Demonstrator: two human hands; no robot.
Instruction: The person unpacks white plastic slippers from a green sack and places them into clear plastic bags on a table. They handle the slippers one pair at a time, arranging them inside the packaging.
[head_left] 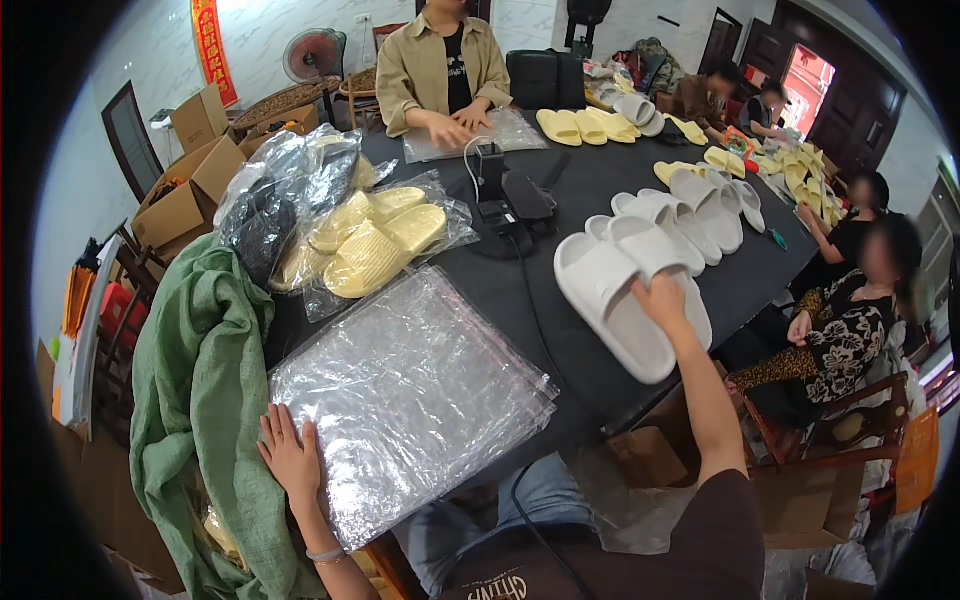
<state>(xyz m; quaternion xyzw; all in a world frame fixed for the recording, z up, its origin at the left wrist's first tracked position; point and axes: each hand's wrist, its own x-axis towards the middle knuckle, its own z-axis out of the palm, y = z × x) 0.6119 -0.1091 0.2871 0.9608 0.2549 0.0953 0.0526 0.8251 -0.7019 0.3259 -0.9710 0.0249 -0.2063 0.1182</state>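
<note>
My right hand [662,300] grips a pair of white slide sandals [612,290] at the near right of the dark table [570,190], fingers between the two. My left hand [290,455] lies flat, fingers apart, on the near left corner of a stack of clear plastic bags [410,390] in front of me. Bagged yellow sandals [375,240] lie beyond the stack.
More white sandals [700,210] and yellow sandals [585,125] lie along the table. A black device with a cable [505,200] sits mid-table. A green cloth sack [200,380] hangs at the left. A person in a tan shirt [440,65] sits opposite; others sit at the right. Cardboard boxes [185,190] stand at left.
</note>
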